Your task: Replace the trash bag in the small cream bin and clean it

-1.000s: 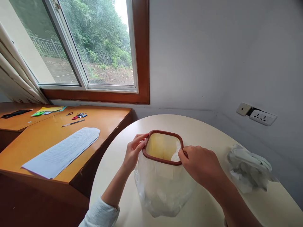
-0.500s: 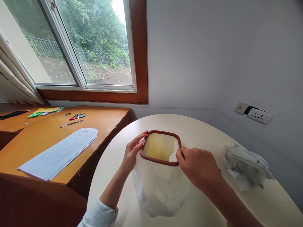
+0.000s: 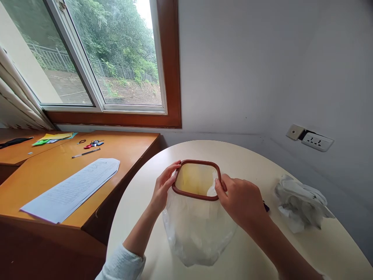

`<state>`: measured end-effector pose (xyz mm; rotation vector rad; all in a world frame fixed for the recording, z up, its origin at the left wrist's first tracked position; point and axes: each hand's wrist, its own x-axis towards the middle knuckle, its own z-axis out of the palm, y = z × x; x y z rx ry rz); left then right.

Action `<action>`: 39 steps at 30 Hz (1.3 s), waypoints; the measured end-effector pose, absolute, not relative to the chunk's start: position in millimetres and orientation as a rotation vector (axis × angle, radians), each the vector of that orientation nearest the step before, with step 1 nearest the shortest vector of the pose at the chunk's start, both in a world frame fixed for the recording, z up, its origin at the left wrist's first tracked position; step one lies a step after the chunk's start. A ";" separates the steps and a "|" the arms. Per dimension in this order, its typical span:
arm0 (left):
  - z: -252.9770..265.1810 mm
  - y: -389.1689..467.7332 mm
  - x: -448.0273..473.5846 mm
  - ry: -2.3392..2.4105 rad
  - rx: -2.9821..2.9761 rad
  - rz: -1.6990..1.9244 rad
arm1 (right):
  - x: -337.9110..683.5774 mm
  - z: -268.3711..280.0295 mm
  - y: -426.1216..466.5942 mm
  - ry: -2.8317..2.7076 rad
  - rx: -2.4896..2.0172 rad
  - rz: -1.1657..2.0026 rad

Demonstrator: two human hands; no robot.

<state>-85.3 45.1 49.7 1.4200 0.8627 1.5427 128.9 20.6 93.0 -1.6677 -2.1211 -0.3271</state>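
Note:
A trash bin with a brown rim (image 3: 196,197) stands on the round table, yellowish on its inside. A translucent white plastic bag (image 3: 201,233) hangs around its outside below the rim, and a whitish fold of bag shows inside at the right. My left hand (image 3: 164,184) is closed on the rim's left side, fingertips along its edge. At the right side my right hand (image 3: 240,196) pinches the rim, thumb over the inner edge. The bin's base is hidden by the bag.
A crumpled plastic bag (image 3: 301,202) lies on the table at right. Behind my right wrist a small dark object (image 3: 266,207) partly shows. On the wooden desk (image 3: 128,155) at left are paper sheets (image 3: 72,190), a pen (image 3: 86,153) and keys (image 3: 94,144). A wall stands behind.
My right thumb has shifted a little along the rim, and less of the white bag fold shows inside the bin. The view has moved slightly; my left hand keeps its hold.

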 end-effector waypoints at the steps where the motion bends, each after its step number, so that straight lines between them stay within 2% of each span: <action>1: 49.1 45.5 -85.1 0.858 1.418 1.542 | 128.9 92.6 22.6 -2.096 -1.643 -0.314; 8: 45.3 48.1 -84.7 0.852 1.414 1.548 | 134.0 87.4 36.5 -2.103 -1.373 0.101; 12: 44.6 48.3 -83.8 0.864 1.433 1.551 | 138.4 85.6 39.6 -2.183 -1.370 0.429; 15: 44.0 48.2 -83.1 0.872 1.450 1.553 | 139.3 86.8 39.9 -2.187 -1.398 0.559; 26: 40.0 52.1 -83.2 0.931 1.485 1.552 | 137.8 81.5 38.8 -2.173 -1.381 0.567; 39: 33.3 53.6 -77.1 0.939 1.408 1.605 | 137.1 59.4 46.1 -2.114 -1.212 0.429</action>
